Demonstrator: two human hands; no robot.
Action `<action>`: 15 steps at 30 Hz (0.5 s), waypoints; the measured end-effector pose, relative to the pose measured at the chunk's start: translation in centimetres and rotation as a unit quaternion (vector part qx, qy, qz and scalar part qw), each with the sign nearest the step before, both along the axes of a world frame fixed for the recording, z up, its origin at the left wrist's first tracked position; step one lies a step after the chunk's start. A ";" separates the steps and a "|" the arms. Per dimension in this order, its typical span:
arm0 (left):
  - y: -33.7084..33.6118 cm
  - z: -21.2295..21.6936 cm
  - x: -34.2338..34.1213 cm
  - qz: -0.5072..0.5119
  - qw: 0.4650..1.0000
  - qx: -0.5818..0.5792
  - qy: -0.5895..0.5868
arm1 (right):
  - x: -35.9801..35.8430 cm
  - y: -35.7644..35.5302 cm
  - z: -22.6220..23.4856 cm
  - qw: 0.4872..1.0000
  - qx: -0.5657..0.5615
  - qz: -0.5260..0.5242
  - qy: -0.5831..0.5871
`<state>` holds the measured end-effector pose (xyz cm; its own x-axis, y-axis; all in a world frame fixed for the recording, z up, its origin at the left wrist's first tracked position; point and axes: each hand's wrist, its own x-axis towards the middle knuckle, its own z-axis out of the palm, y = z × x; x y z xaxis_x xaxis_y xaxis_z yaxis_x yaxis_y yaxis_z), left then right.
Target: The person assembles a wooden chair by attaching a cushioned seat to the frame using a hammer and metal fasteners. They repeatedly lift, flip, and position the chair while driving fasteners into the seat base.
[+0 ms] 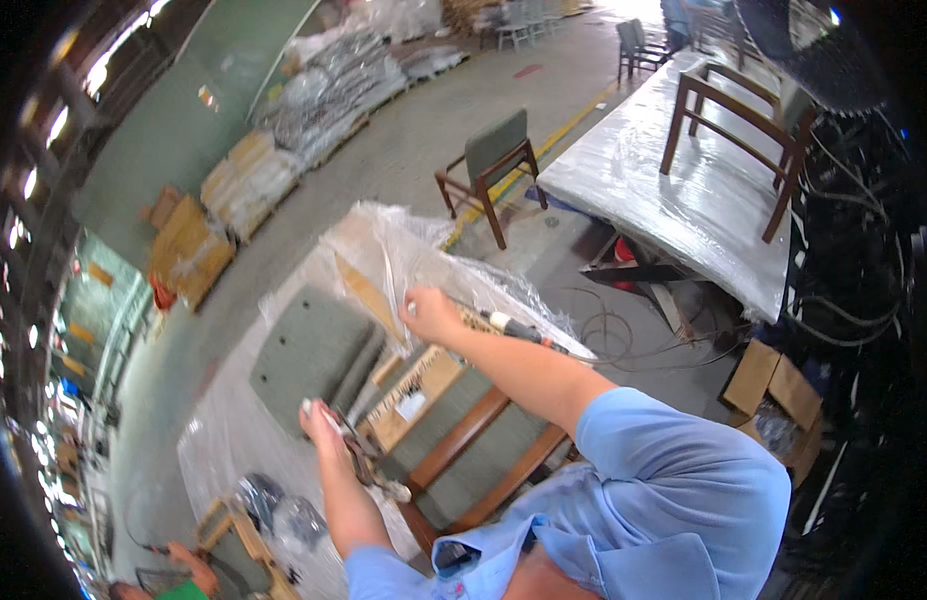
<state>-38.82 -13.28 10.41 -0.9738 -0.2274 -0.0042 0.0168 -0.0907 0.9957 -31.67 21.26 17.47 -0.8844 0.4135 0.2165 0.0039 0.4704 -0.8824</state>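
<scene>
My right hand [430, 312] reaches out over the plastic-covered worktable, fingers curled closed; whatever is in them, if anything, cannot be made out. Lower and to the left, my left hand [321, 422] is also closed, with a whitish tip at its fingers, beside a grey-green padded seat cushion [308, 350] with dark holes in it. Between my arms is a light wooden box [415, 400] with markings. Close to my body lies a chair with brown wooden rails [458, 445] and grey-green upholstery. A dark power tool [515, 327] rests beyond my right forearm.
Clear plastic film [353, 235] drapes the worktable. An upholstered chair [495, 160] stands on the floor ahead. At right, a wooden chair frame [733, 125] sits on a wrapped table [623, 165], with an open carton [773, 390] below. A co-worker's hand [188, 555] is at lower left.
</scene>
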 end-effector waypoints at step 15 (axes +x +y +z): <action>-3.7 5.6 8.2 -0.203 0.974 0.103 -0.024 | 1.3 4.1 1.6 0.989 -0.004 0.145 0.017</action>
